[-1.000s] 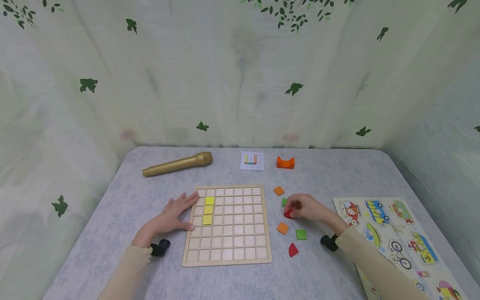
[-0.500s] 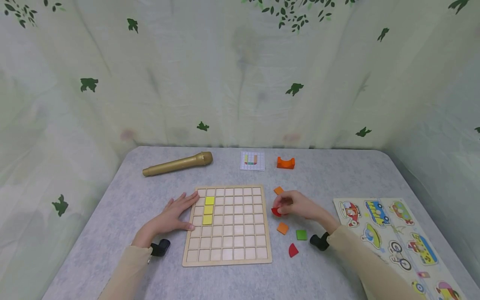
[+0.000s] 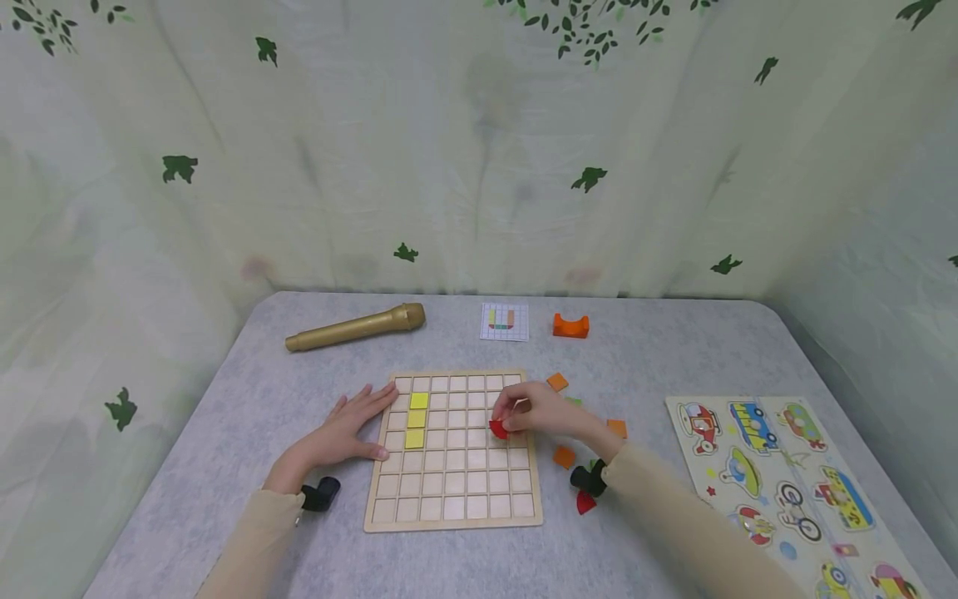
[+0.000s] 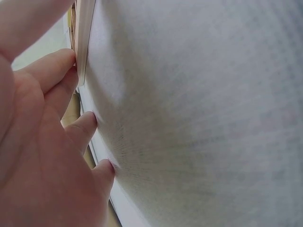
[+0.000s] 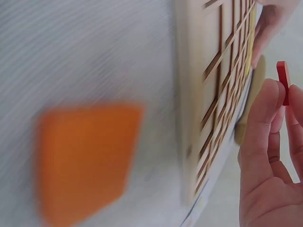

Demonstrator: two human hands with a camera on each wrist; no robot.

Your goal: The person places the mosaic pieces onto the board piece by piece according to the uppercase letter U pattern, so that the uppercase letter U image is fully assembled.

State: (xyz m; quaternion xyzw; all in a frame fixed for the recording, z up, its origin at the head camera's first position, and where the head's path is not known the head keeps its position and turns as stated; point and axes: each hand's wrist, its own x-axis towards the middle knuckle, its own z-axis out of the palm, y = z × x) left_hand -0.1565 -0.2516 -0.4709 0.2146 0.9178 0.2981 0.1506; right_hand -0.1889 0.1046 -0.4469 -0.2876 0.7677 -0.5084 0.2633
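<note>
My right hand pinches a red quarter-circle tile between thumb and fingertip, over the right part of the wooden grid board. In the right wrist view the red tile stands on edge between the fingertips, raised above the board. My left hand lies spread at the board's left edge, thumb and fingertips touching its frame. In the left wrist view two fingers rest on the tablecloth beside the board. Several yellow square tiles sit in a column in the board's second column.
Right of the board lie orange tiles, a second red tile and green tiles partly hidden by the right arm. Behind stand a gold microphone, a pattern card and an orange holder. A picture puzzle board lies at right.
My right hand has carried the red tile leftward from among the loose tiles to above the board. An orange tile beneath that hand has come into view. The left hand stays put.
</note>
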